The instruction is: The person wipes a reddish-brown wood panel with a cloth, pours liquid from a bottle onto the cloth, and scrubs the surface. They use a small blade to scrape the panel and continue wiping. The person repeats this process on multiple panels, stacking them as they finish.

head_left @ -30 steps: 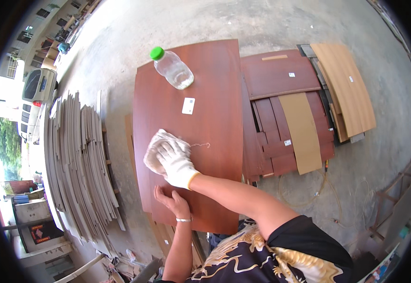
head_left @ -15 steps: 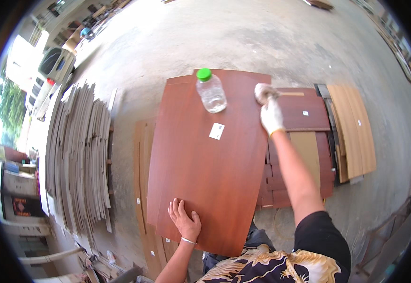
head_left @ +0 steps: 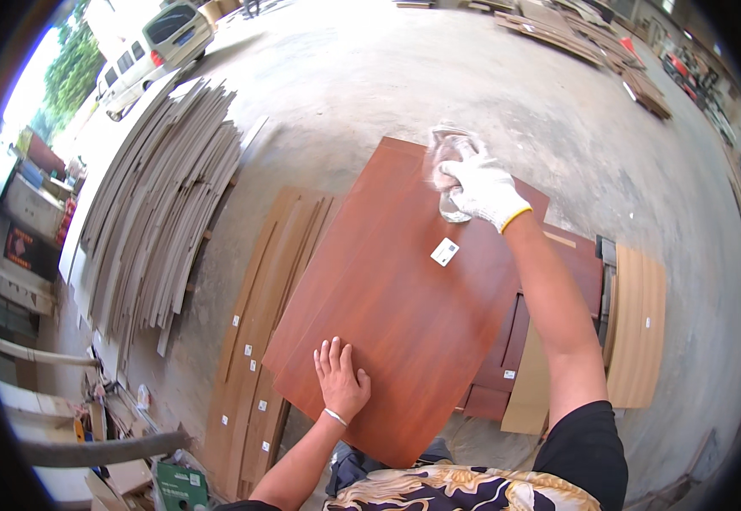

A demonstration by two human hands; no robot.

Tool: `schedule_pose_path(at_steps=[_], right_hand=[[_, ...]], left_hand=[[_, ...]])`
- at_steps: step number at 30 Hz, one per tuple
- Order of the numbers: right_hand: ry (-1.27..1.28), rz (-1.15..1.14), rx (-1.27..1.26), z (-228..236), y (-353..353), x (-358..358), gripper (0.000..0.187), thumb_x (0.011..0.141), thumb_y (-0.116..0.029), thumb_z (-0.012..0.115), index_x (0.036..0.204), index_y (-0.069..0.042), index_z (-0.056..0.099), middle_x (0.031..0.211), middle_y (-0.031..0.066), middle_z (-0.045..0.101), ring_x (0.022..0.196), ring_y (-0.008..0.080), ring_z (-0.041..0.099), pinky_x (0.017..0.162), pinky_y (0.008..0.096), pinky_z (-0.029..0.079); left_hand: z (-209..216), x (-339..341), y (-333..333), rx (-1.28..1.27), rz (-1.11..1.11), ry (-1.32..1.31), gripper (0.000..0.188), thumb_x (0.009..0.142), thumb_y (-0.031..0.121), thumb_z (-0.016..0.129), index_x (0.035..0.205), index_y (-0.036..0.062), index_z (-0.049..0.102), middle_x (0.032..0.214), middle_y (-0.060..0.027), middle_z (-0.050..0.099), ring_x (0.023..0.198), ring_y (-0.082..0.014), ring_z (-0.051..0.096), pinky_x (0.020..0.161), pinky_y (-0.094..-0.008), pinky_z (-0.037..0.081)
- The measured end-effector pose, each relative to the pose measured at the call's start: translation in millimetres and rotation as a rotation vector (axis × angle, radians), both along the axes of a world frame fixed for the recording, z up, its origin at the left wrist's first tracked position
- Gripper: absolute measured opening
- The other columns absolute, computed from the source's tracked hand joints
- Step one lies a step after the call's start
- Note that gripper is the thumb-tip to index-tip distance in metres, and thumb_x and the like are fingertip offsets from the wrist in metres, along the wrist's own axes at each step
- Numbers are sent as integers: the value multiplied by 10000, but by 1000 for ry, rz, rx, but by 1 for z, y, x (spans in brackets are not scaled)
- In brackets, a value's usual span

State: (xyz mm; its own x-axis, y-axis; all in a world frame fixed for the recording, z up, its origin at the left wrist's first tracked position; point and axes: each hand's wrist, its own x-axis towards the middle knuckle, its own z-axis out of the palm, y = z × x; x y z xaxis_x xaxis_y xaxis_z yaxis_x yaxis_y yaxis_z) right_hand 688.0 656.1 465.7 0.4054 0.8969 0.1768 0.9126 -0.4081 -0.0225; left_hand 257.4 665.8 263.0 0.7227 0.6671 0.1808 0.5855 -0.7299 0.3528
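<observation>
A reddish-brown wood panel (head_left: 387,341) lies before me, seemingly on another of the same colour. My left hand (head_left: 344,387), bare with a light band at the wrist, rests flat near its lower left edge, fingers stretched out. Toward the far end is my right hand (head_left: 481,189), in a white knitted glove with a yellow cuff. It is closed on a crumpled pale cloth (head_left: 445,152), partly blurred. Below the glove shows a clear plastic bottle (head_left: 453,211); the rest of it, including its cap, is hidden. A small white label (head_left: 444,251) sits on the panel.
On the left lies a big stack of greyish boards (head_left: 157,213). Long brown strips (head_left: 251,341) lie between it and the panel. To the right are more dark red panels (head_left: 579,264) and light wood boards (head_left: 638,328). A van (head_left: 153,55) stands at the far left.
My right hand has moved left with the cloth, from the panel's far right edge to the bottle, covering most of it. The view has turned; my left hand stays on the panel.
</observation>
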Motion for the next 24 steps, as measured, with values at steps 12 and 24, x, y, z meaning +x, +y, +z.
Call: schedule_pose_path(at_steps=[12,24], right_hand=[[197,13,401,-2,-92,5,387,864,-74,682,1238,-143,757,1342,140,660,1285,347,621,1072,472,539],[276,-454,338,-85,-435,-56,256,935,57,557,1138,-6,698,1034,90,776,975,202,737,914,322,586]], left_hand=[[9,112,-159,-40,-266,351,714,1013,211,504,1654,-39,314,1740,-319,205,1618,-542,108,1213,-815,75],[20,0,-92,-7,-490,511,738,969,263,606,1612,-31,395,1709,-315,285,1615,-494,211,1269,-713,137]])
